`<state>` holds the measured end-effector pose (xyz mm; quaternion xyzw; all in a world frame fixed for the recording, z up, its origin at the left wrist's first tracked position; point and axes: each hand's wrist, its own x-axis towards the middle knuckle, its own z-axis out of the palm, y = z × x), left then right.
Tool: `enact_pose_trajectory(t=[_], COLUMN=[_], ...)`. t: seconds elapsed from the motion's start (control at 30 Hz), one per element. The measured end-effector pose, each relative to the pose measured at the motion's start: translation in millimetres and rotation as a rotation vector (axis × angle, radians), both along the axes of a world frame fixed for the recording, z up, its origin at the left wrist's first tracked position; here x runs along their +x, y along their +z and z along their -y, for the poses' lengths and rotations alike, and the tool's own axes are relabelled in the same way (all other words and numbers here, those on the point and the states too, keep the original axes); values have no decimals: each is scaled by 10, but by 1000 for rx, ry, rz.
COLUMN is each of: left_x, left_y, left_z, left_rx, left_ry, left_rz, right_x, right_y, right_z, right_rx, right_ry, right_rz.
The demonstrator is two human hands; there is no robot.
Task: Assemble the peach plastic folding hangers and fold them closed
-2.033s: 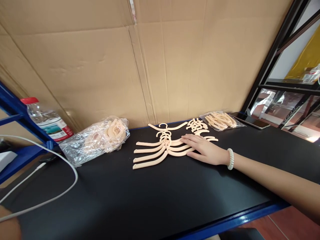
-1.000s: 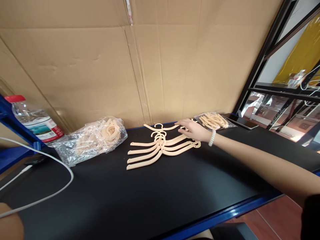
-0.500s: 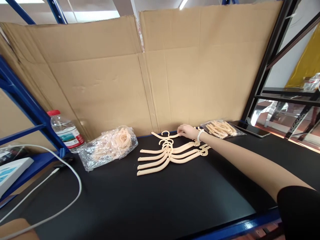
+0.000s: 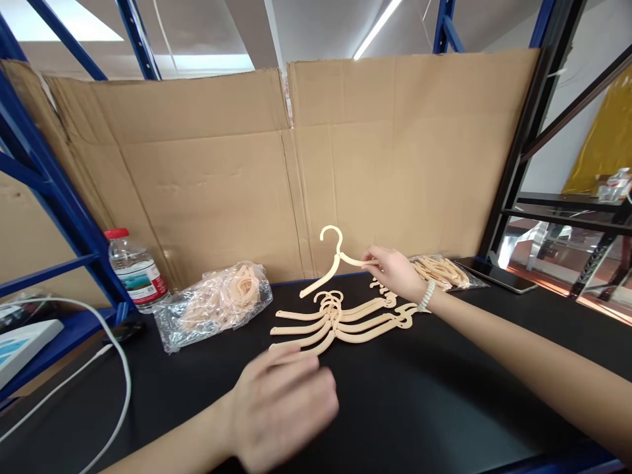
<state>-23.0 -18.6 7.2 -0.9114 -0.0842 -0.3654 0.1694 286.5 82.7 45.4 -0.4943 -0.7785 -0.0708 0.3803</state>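
Observation:
My right hand [image 4: 392, 270] pinches one arm of a cream clothes hanger [image 4: 328, 275], raised off the table with its hook upward. Below it lie several matching hangers [image 4: 301, 329], overlapping in a row with their hooks bunched together. My left hand [image 4: 284, 401] is in front of this row, blurred by motion. It covers part of the nearest hanger, and whether its fingers are open or closed is unclear. Small cream hook-shaped pieces [image 4: 405, 316] lie at the right ends of the row, partly behind my right wrist.
On the black table [image 4: 419, 401] lie a clear bag of cream pieces [image 4: 217, 303] at left and a bag of cream strips [image 4: 442, 271] at right. A phone [image 4: 496, 274] lies beyond it. A bottle [image 4: 138, 273], a white cable [image 4: 123, 388] and a cardboard wall [image 4: 395, 171] border the space.
My right hand has lifted the farthest hanger off the table. My left hand has come in from the lower left to the front of the row. The view has tilted upward.

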Motion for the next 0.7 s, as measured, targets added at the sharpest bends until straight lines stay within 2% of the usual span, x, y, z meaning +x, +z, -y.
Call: enact_pose_trajectory(t=[0.07,0.1,0.17,0.23,0.33,0.4,0.57,0.7], left_x=[102,136,169,166,147,144,153,143], left_y=[25,29,24,7,-19,-34,-67,-72], left_z=[-220,-306,-423,-477,-486,-474,-440,-404], left_rx=[-180,-330,-637,-868,-1116,-1205,-1275,-1423], left_ry=[115,194,293,291,215,190,159,20], left_rz=[165,283,356,429,526,547,580,635], right_x=[-37,-53,-72,-73,-50,-34,-44,-88], right_y=[-6,-25,-90,-174,-286,-333,-377,-391], right_z=[163,240,373,470,537,542,534,574], right_rx=[7,10,2,-45,-150,-184,-189,-191], right_ry=[21,34,70,132,221,232,222,202], right_rz=[-77,-112,-184,-289,-437,-461,-454,-392])
